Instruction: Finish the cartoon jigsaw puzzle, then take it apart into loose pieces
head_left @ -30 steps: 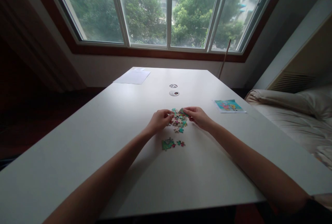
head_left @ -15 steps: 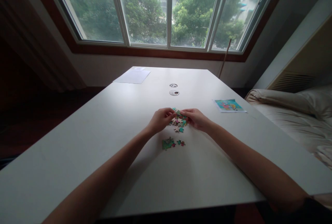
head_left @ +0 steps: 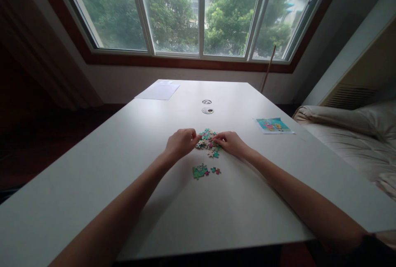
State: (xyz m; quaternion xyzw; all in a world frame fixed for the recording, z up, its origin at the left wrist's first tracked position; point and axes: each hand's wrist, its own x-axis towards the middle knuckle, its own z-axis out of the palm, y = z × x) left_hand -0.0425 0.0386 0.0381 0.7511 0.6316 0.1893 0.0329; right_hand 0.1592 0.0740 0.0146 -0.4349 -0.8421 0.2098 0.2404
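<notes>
A loose heap of jigsaw puzzle pieces [head_left: 208,138] lies in the middle of the white table, showing teal, pink, green and pale backs. At the heap's left edge is my left hand [head_left: 182,141], its fingers curled and the thumb beside the pieces; whether anything is in it stays hidden. From the right, my right hand [head_left: 231,141] reaches in with thumb and fingertips pinched together at a puzzle piece. Closer to me lies a small joined section of puzzle [head_left: 200,171], mostly green. Just right of it sits a small joined cluster of pieces [head_left: 215,171].
The white table [head_left: 102,176] stretches toward the window. On it are a colourful picture sheet [head_left: 274,125] at the right, white paper [head_left: 158,91] at the far left, and two round discs [head_left: 207,111] beyond the heap. A pale sofa [head_left: 349,135] stands along the right side.
Both hands were close together over the heap, fingertips meeting. My left hand has drawn back leftward and my right fingers have come down onto the heap, so more pieces show.
</notes>
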